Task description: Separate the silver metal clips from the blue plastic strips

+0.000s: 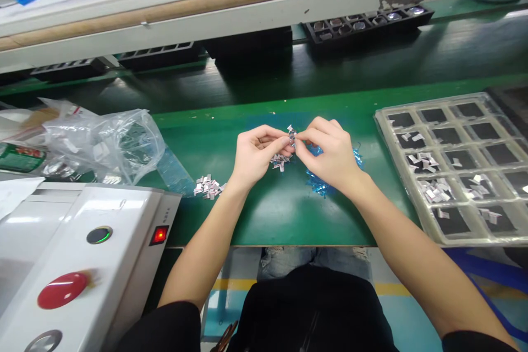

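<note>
Over the green bench, my left hand [260, 153] and my right hand [328, 152] meet fingertip to fingertip. Both pinch a small silvery-grey piece [292, 135] between them; its exact kind is too small to make out. Below the fingers lies a heap of small silver-white pieces [281, 162], partly covered by my left hand. Shiny blue film scraps [317, 184] are piled under and beside my right hand, which hides some of them. Another pile of small silver-white pieces [209, 187] rests left of my left wrist.
At right stands a compartment tray [416, 201] holding small white pieces. A white machine [119, 231] with a red button fills the lower left. Clear plastic bags [111, 143] lie behind it. Black trays [367, 25] sit beneath the overhead shelf [231, 17].
</note>
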The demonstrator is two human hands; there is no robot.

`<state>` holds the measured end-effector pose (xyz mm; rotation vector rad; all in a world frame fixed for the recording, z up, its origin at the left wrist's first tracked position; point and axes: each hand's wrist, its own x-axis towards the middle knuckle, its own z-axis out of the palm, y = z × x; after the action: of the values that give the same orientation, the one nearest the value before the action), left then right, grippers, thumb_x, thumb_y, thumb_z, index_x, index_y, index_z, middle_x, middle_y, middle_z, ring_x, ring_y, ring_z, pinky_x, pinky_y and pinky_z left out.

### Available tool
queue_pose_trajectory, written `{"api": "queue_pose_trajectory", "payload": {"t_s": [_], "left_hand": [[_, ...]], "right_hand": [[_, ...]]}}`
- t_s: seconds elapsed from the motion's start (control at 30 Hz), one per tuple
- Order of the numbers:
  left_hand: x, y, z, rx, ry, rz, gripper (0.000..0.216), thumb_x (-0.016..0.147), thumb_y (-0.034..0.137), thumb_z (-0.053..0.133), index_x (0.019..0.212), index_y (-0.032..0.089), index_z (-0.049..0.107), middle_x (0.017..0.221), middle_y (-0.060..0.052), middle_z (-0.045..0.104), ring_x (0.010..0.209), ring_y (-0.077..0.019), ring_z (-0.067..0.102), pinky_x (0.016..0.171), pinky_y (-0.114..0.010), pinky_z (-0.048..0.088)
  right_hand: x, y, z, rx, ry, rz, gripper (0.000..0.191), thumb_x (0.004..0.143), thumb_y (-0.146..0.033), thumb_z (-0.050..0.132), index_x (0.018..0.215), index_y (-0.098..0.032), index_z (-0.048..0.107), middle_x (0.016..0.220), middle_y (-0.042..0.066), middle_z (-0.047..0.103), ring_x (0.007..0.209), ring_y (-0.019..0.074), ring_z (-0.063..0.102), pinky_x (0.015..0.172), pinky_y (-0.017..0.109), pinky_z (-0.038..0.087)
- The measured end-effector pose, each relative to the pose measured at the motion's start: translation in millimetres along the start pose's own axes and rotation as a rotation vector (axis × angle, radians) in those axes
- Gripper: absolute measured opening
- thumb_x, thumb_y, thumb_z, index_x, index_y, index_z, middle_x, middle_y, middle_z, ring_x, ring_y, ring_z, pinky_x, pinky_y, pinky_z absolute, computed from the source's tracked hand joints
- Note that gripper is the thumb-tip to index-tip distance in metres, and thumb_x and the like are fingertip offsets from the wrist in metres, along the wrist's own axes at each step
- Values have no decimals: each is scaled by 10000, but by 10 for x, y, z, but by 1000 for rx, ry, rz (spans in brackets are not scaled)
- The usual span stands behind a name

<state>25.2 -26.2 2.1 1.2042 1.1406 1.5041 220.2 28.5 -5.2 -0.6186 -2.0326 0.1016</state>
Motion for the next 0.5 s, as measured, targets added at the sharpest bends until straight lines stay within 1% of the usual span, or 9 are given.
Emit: {"api": "queue_pose_trajectory", "payload": {"t_s": [0.1,0.2,0.3,0.43,0.5], "left_hand": [[2,-12,-3,-15,12,24,445,811,530,1100,912,159,878,817,-83,861,750,-227,872,740,-305,754],[11,-30,-7,1,38,37,442,810,533,1096,922,163,882,828,-81,864,753,-225,871,749,-309,753],[28,-49,-16,21,67,54,452,794,539,1106,925,167,887,834,-79,865,749,-220,867,743,-304,748],[49,-60,-23,24,87,67,465,778,539,1120,922,163,887,841,-83,868,731,-211,860,703,-282,732],[55,-61,-23,25,92,75,463,775,533,1123,919,162,886,830,-80,864,718,-204,855,684,-271,723]], "right_hand": [[-8,15,33,4,60,-75,215,1083,-161,657,905,-215,765,862,14,734,758,177,669,747,371,417],[4,-8,20,50,60,-39,195,1059,-153,663,899,-215,758,865,8,730,749,169,661,749,365,414],[27,-15,-33,99,19,85,201,1054,-181,637,891,-217,748,879,9,732,760,172,661,784,361,430],[74,53,-127,132,-122,306,226,1000,-182,586,843,-212,746,870,21,721,765,186,641,795,367,429],[105,90,-168,176,-196,391,278,996,-188,567,784,-209,745,859,34,718,806,202,662,804,371,431]]}}
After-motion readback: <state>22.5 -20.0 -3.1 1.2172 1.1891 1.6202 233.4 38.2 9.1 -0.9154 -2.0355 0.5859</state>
